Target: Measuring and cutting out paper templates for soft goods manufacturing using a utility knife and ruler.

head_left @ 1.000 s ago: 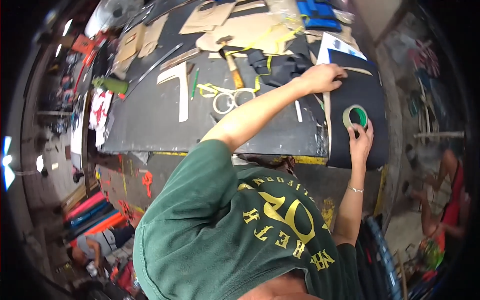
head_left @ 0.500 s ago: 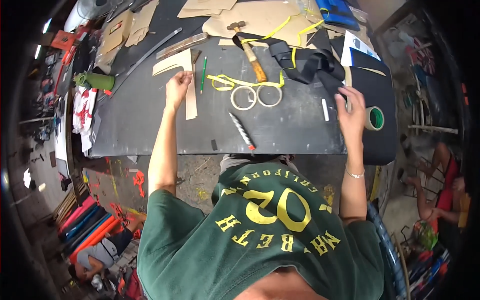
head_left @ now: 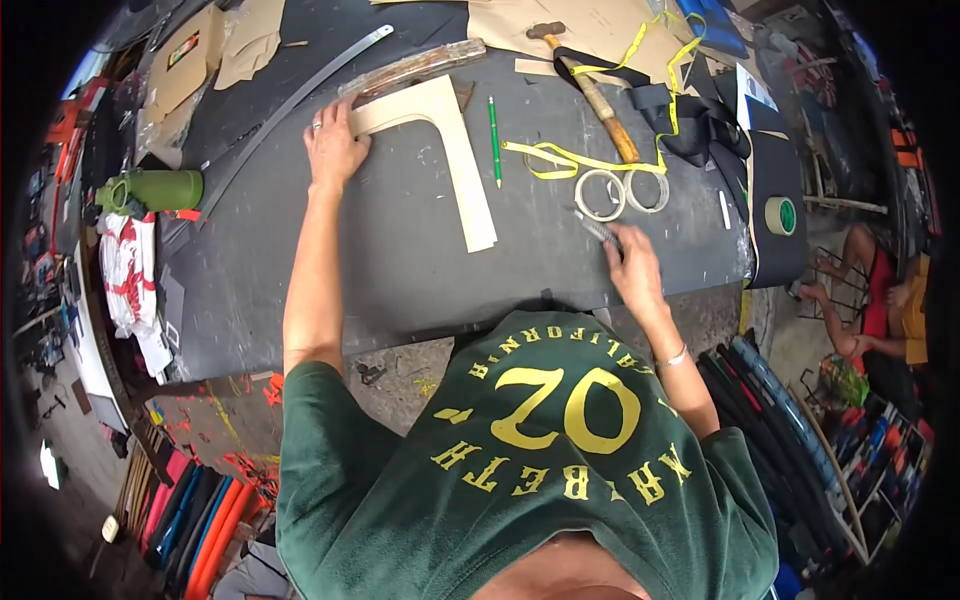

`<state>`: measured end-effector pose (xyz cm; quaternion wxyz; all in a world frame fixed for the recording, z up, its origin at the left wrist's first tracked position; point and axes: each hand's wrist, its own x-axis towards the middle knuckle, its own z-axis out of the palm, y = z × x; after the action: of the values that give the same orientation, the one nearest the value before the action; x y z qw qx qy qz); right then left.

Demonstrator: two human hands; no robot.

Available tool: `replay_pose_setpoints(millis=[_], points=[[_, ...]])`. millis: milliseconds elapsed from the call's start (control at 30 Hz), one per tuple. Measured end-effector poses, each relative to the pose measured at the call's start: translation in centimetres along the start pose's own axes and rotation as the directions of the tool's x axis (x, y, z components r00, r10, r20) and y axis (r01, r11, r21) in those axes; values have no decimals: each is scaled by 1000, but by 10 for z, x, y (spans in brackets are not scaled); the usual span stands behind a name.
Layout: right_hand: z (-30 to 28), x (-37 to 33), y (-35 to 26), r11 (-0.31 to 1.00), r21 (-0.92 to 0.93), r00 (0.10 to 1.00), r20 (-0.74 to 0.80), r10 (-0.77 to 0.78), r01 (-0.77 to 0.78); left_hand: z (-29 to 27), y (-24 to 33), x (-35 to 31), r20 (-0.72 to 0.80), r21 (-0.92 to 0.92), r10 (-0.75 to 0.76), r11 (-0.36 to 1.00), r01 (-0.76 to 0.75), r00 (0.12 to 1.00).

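On the dark worktable lies an L-shaped tan card piece [head_left: 452, 150], its edges looking doubled. My left hand [head_left: 335, 150] rests at the end of its short arm, fingers stretched flat on the table and thumb against the card. Near the front edge my right hand [head_left: 636, 272] closes round a slim grey ridged tool [head_left: 594, 228]. Only its pointed front part shows; my fingers cover the rest. Beyond that hand are two tape rolls [head_left: 600, 195] side by side. A green pencil [head_left: 495, 142] lies right of the card.
A hammer [head_left: 600, 105], black webbing [head_left: 690, 128] and a yellow measuring tape [head_left: 590, 162] lie at the far right. Farther left are a worn wooden bar [head_left: 412, 68], a metal ruler [head_left: 300, 105] and a green bottle [head_left: 155, 190]. A green-cored tape roll [head_left: 780, 216] lies right.
My left hand has shifted left to the card's end, and the card now lies turned with its long arm slanting. My right hand has come down and inward onto the ridged tool. The view has shifted.
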<state>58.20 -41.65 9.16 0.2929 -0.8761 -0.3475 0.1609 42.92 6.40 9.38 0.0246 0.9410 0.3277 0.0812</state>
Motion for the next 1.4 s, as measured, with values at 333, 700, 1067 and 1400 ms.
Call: replay_pose_setpoints(millis=[333, 700, 1067, 1400], points=[[73, 187, -99, 907, 6, 885, -224, -409, 421, 32, -17, 11, -117, -720, -304, 682, 131, 945], [105, 271, -123, 895, -344, 953, 3, -302, 285, -3, -12, 5, 168, -940, -592, -337, -52, 788], [37, 265, -95, 931, 308, 962, 124, -245, 197, -94, -5, 140, 50, -891, 103, 454, -3, 993], [71, 208, -87, 132, 991, 992, -34, 118, 19, -8, 120, 72, 605, -784, 673, 409, 467, 426]])
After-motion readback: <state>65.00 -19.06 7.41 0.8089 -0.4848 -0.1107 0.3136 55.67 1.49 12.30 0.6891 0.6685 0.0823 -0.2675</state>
